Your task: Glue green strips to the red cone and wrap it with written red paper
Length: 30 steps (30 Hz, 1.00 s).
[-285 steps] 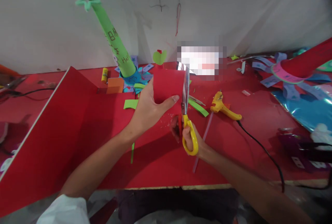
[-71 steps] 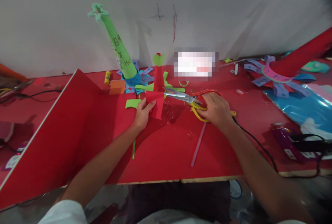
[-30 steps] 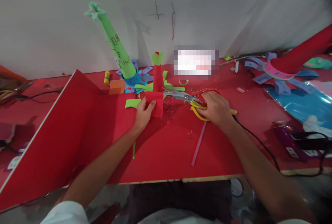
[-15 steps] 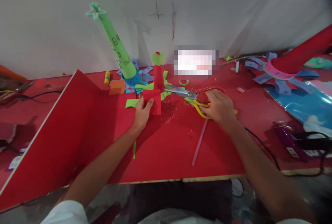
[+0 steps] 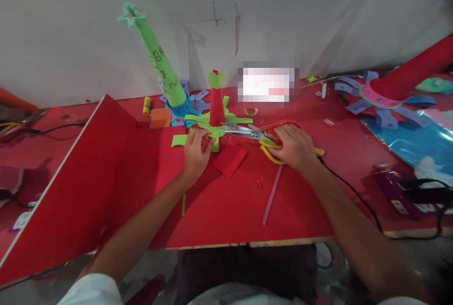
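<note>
My right hand (image 5: 295, 146) is wrapped round the red and yellow handles of the scissors (image 5: 247, 131), whose blades point left and look nearly closed. My left hand (image 5: 197, 152) is in a pinch near the blade tips; whatever its fingertips hold is too small to name. A folded red paper piece (image 5: 230, 160) lies on the table just right of my left hand. Behind the blades stands a small red cone (image 5: 216, 107) with a green heart on top and green strips spread round its base. A green paper piece (image 5: 179, 140) lies left of my left hand.
A tall green cone (image 5: 161, 67) with a star top stands at the back left, beside a glue stick (image 5: 146, 106). A red board (image 5: 78, 187) leans at the left. Further right are a large red cone (image 5: 414, 76), a blue sheet (image 5: 417, 140) and a purple device (image 5: 396, 194).
The red paper has left my left hand and lies on the table, turned at an angle. The scissors have shifted slightly left and down, and their blades have come closer together.
</note>
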Tool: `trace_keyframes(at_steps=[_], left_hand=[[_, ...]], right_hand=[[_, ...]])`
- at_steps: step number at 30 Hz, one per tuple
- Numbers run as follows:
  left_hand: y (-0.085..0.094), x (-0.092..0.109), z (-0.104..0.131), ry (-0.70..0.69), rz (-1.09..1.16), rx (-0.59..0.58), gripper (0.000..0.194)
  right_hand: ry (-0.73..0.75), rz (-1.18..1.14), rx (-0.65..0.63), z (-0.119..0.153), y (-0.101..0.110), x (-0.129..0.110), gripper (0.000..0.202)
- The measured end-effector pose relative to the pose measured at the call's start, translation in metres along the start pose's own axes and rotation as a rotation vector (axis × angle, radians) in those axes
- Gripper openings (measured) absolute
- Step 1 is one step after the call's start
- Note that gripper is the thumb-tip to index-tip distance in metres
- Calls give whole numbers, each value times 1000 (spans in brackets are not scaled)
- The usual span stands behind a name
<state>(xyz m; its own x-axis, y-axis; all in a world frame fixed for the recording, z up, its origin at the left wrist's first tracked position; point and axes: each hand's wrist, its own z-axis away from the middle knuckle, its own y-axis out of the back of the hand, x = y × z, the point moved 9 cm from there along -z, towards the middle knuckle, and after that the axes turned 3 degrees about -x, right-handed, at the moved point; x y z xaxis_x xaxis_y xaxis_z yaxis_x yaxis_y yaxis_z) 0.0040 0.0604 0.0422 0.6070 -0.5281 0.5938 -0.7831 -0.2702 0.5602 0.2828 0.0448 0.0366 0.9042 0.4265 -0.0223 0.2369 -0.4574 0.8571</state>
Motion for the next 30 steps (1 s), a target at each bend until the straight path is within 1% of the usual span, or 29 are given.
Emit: trace_keyframes(at_steps=[3,6,13,24,30], left_hand=[[1,11,2,-123,-97,-1,13],[-5,15,4,-166,-144,-33,14],[-5,15,4,-177,-108,-18,12],[-9,13,2,-133,-71,-65,15],[-12,11,3,-147,-89,-83,15]], right_hand=[[0,3,-27,0,-3,-1,26],[14,-18,-50,0,-5,-4,26],[60,-19,-68,-1,-6,-10,28],[80,-34,-70,1,-8,-11,31],[105,32,-64,0,-5,-15,33]])
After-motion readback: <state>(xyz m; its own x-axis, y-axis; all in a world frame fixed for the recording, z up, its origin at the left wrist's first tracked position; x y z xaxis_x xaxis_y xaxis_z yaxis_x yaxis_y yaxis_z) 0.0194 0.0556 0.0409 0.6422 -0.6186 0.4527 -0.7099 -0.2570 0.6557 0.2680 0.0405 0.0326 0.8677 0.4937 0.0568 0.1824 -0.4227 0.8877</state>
